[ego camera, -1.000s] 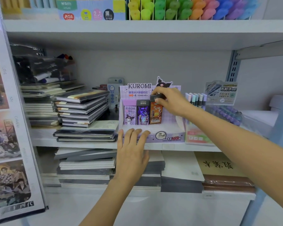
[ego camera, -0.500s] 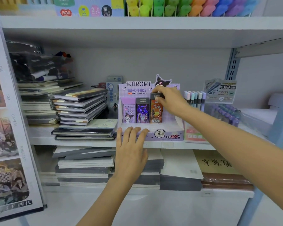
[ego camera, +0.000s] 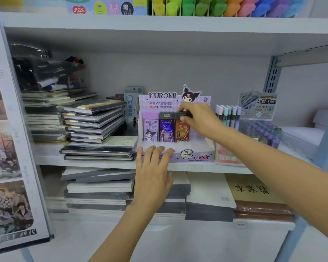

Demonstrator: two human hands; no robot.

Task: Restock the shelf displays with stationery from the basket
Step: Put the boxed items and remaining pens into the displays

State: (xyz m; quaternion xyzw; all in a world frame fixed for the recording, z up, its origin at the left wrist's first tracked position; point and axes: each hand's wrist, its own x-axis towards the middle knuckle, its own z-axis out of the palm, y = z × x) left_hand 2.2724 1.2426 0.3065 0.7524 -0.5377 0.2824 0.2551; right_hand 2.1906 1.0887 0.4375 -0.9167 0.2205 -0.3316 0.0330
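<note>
Three packs stand upright in a row at the back of the Kuromi display box (ego camera: 194, 158) in the head view: a lilac pack (ego camera: 151, 129), a dark violet pack (ego camera: 166, 130) and, touching it on the right, the orange pack (ego camera: 181, 132). Over the last second little has moved. The right hand (ego camera: 200, 119) still pinches the orange pack's dark cap, fingers (ego camera: 186, 106) curled over the top and thumb at its front, and the pack sits no lower or straighter than before, so it looks already seated on the box floor. The left hand (ego camera: 152, 173) has stayed put too, its fingers (ego camera: 159, 151) laid straight over the box's front lip, steadying it on the shelf (ego camera: 83, 163). That suggests this placement is all but finished and only the release remains; the space to the right of the orange pack looks free for more stock. No basket shows, so I cannot tell how much is left to bring.
</note>
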